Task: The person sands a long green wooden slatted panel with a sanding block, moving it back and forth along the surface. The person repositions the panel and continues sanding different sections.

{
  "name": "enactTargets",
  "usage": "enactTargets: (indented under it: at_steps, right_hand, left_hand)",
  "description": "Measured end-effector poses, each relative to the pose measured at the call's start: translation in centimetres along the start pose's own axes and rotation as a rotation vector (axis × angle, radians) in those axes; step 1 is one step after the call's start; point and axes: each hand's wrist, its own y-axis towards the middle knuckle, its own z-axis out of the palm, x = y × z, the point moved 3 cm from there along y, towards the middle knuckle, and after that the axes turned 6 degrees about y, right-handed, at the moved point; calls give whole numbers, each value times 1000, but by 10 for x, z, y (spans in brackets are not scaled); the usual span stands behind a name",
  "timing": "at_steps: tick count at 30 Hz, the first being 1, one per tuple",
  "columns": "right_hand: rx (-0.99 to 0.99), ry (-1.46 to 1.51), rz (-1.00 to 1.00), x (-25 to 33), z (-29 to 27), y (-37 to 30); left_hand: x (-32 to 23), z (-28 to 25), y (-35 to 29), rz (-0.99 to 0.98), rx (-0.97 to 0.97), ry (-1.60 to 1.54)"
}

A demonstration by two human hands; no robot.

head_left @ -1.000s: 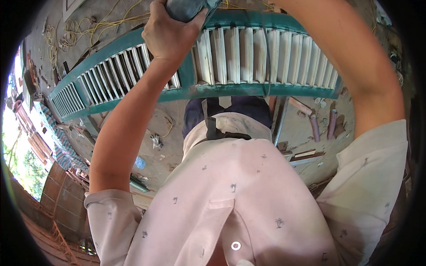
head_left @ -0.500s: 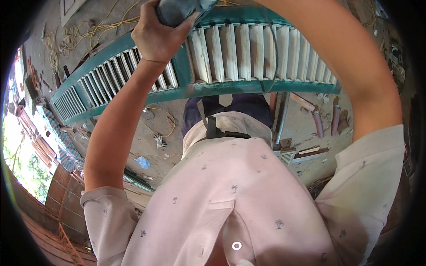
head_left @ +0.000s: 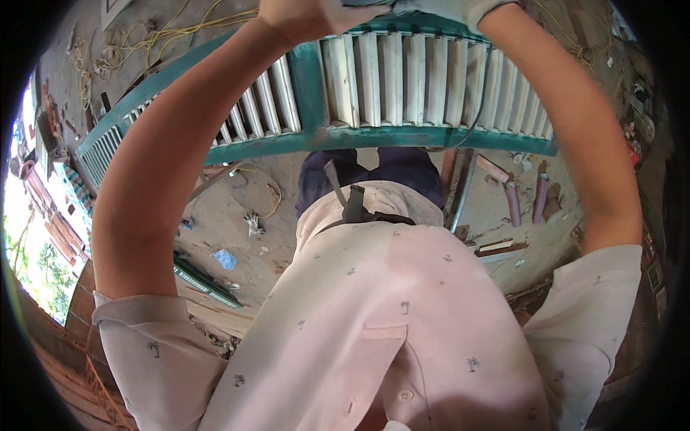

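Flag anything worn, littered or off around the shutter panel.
The teal louvred shutter has slats worn pale, largely bare of paint. Yellow cord lies tangled on the dirt floor, with pipe offcuts and wood scraps scattered. Both hands are cut off at the top edge.

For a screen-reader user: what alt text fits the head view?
Both hands, left hand and right hand, reach up to a grey tool at the picture's top edge, over a teal louvred shutter. Below are a pale pink shirt and a littered dirt floor.

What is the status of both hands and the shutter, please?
Left hand on grey tool at top edge, grip unclear. Right hand cropped out. Teal louvred shutter lies beneath. Nothing blocking.
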Motion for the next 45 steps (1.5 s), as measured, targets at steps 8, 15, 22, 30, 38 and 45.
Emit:
enactTargets:
  at_steps: [8, 15, 22, 30, 38, 45]
  right_hand:
    - [-55, -54, -1, 8, 4, -23]
    - [-22, 26, 158, -15, 7, -56]
    - [-165, 90, 103, -9, 19, -53]
    - [-155, 25, 66, -47, 16, -84]
    - [-109, -68, 127, -113, 10, -138]
    - [-50, -123, 156, -164, 9, -175]
  left_hand:
    - [-1, 2, -6, 1, 114, 58]
    - [-16, 28, 12, 105, 162, 53]
    - [0, 23, 5, 207, 139, 61]
    - [-47, 47, 33, 159, 162, 70]
    - [-104, 96, 74, 187, 137, 67]
    - [-131, 147, 102, 245, 63, 124]
